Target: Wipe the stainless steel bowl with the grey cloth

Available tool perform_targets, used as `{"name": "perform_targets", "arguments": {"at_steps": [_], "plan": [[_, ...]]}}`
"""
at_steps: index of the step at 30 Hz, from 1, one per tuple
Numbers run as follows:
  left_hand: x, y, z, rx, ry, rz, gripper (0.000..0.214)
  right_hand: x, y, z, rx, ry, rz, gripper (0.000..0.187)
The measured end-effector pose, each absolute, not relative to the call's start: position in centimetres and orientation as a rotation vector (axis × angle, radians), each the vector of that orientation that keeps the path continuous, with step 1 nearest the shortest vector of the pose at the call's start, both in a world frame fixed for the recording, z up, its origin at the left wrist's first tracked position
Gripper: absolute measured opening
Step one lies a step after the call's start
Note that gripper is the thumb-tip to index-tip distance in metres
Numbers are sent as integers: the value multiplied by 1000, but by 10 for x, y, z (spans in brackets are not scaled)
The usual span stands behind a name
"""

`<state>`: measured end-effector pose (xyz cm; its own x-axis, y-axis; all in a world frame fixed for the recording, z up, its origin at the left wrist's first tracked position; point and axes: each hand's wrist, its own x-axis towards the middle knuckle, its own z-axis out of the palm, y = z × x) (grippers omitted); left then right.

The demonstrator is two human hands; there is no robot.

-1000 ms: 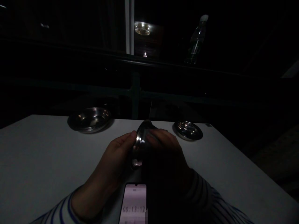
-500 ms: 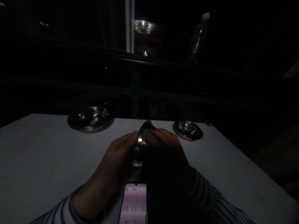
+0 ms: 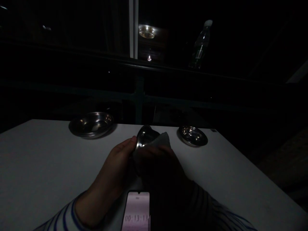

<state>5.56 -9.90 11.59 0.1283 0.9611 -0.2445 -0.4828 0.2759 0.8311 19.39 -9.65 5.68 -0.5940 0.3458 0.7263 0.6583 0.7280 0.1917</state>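
A shiny metal bowl (image 3: 144, 134) is held tilted above the table. My left hand (image 3: 117, 165) grips its left rim, the thumb pressing on the near side. In shadow, my right hand (image 3: 163, 163) closes on a greyish cloth (image 3: 164, 139) and presses it against the bowl's inner face. One corner of the cloth sticks up above the knuckles. Darkness and my right hand hide the lower part of the bowl. Just below, a phone (image 3: 136, 208) with a lit timer screen lies on the table, partly covered by my right arm's dark shape.
The white table (image 3: 60, 173) carries a stack of metal bowls (image 3: 91, 134) at back left and a smaller metal bowl (image 3: 193, 141) at back right. Behind, a plastic bottle (image 3: 201, 45) stands on a dark ledge before a window.
My right hand has moved left and down across the bowl, and the cloth's corner now shows. More of the bowl's inside faces me. The left hand keeps its hold.
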Motion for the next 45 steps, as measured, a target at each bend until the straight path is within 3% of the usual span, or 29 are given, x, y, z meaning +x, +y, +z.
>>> {"name": "perform_targets", "arguments": {"at_steps": [5, 19, 27, 34, 41, 45], "plan": [[60, -103, 112, 741, 800, 1105, 19, 212, -90, 75, -969, -2131, -383, 43], [56, -100, 114, 783, 873, 1166, 13, 199, -101, 75, -720, -2230, -600, 27], [61, -101, 110, 835, 795, 1099, 13, 225, -84, 81, -1073, -2067, -301, 35], [61, -100, 109, 831, 834, 1159, 9, 212, -94, 79, -826, -2222, -482, 35], [63, -104, 105, 915, 794, 1072, 13, 229, -85, 86, -1085, -2047, -238, 31], [62, -103, 104, 880, 820, 1071, 12, 221, -90, 84, -991, -2205, -280, 30]]}}
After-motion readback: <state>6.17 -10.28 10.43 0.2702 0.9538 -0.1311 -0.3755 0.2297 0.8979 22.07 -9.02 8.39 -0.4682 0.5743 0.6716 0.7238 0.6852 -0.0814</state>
